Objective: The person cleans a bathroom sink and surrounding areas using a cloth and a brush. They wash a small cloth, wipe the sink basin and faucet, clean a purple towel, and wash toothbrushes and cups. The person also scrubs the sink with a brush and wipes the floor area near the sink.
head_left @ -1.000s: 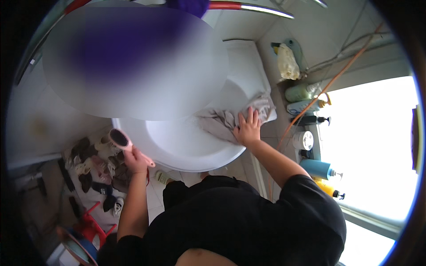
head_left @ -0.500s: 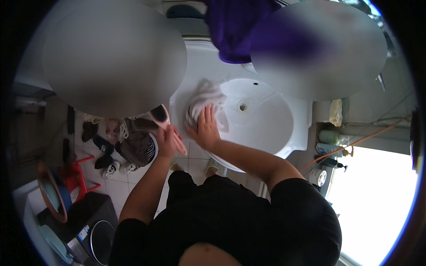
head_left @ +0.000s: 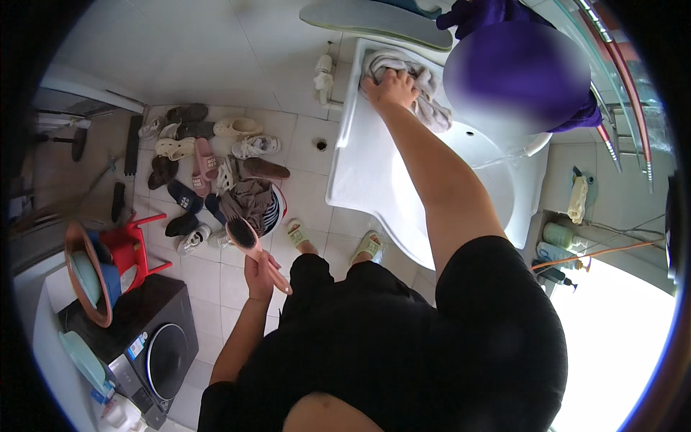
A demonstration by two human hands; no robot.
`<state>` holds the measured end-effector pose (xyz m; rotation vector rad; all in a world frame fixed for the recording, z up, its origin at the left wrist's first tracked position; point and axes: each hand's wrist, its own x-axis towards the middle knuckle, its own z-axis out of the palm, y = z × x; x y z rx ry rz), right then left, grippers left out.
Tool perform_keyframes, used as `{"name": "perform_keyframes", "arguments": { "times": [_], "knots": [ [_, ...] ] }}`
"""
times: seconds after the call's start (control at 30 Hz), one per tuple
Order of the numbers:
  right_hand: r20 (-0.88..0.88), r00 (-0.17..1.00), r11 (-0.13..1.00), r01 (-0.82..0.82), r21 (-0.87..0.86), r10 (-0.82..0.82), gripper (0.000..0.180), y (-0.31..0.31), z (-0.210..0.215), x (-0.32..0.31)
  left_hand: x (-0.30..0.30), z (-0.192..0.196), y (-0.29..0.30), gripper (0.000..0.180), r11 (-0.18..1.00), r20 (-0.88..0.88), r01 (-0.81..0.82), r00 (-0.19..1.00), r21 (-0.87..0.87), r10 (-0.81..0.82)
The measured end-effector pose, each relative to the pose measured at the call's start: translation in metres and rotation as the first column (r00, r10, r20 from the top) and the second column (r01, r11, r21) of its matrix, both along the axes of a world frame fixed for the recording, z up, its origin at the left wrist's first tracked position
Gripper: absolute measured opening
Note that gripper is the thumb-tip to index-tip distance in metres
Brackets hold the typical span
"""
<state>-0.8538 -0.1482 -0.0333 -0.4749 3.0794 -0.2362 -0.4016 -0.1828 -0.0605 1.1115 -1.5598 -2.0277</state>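
Head view shows right hand [head_left: 391, 88] pressed flat on a grey cloth [head_left: 425, 86] at the sink's [head_left: 360, 173] far corner, while left hand [head_left: 258, 272], well apart, grips a pink hairbrush [head_left: 248, 241].

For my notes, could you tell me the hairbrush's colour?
Pink hairbrush, dark bristles; head view.

1. One camera sat on the person's head and looked straight down.
2. It saw the white sink [head_left: 374, 180] close by.
3. The tiled floor [head_left: 216, 72] lay far below.
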Motion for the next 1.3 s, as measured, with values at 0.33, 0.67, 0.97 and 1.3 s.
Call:
{"name": "perform_keyframes", "arguments": {
  "times": [0.33,0.67,0.97,1.3],
  "knots": [
    [0.052,0.923,0.924,-0.381,-0.036,0.382,0.043,0.08,0.017,0.155,-0.098,0.028,-0.008,0.011,0.937,0.025,0.339,0.941,-0.083,-0.338],
    [0.585,0.804,0.991,-0.047,-0.122,0.11,0.052,0.288,0.026,0.158,-0.186,0.066,0.071,0.023,0.83,0.072,0.548,0.828,0.107,-0.556],
    [-0.111,0.993,0.995,0.03,-0.093,-0.04,0.044,0.377,0.048,0.074,-0.237,0.056,0.08,0.03,0.841,0.291,0.474,0.87,-0.262,-0.399],
    [0.157,0.977,0.008,0.157,-0.988,0.142,0.047,0.241,0.218,-0.009,-0.358,0.148,0.067,0.063,0.844,-0.176,0.136,0.949,-0.519,-0.261]
  ]
}}
